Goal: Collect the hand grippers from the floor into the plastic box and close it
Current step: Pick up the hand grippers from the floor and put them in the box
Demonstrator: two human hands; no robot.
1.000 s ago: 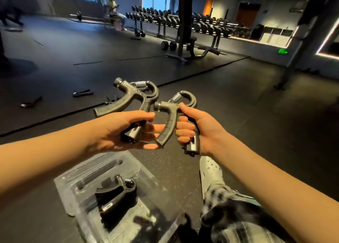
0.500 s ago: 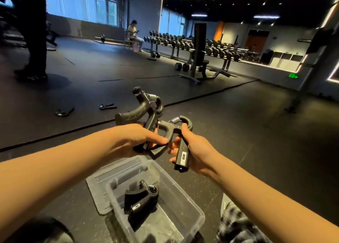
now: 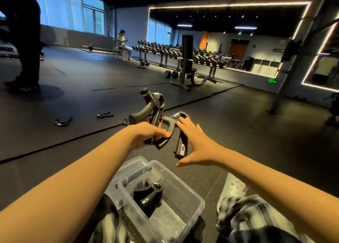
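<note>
1. Two black hand grippers with coiled metal springs hang above the open box: the taller one [image 3: 149, 107] and the shorter one [image 3: 171, 130], hooked together at the handles.
2. Half a second ago the right hand [image 3: 199, 143] was wrapped around the shorter gripper; now its fingers are spread flat and let go, the palm just beside that gripper's labelled handle.
3. The left hand [image 3: 146, 134] stays clenched around the lower handles of both grippers, so it alone carries the pair.
4. The clear plastic box [image 3: 190, 198] sits on the floor between the person's knees, further into view than before (the camera has tilted down), with its clear lid [image 3: 128, 167] lying under its far edge.
5. Count: five grippers visible. Two are held, one black gripper [image 3: 148, 195] lies inside the box, and two more, the left floor gripper [image 3: 62, 122] and the right floor gripper [image 3: 105, 114], lie well apart on the dark rubber floor [image 3: 238, 141].
</note>
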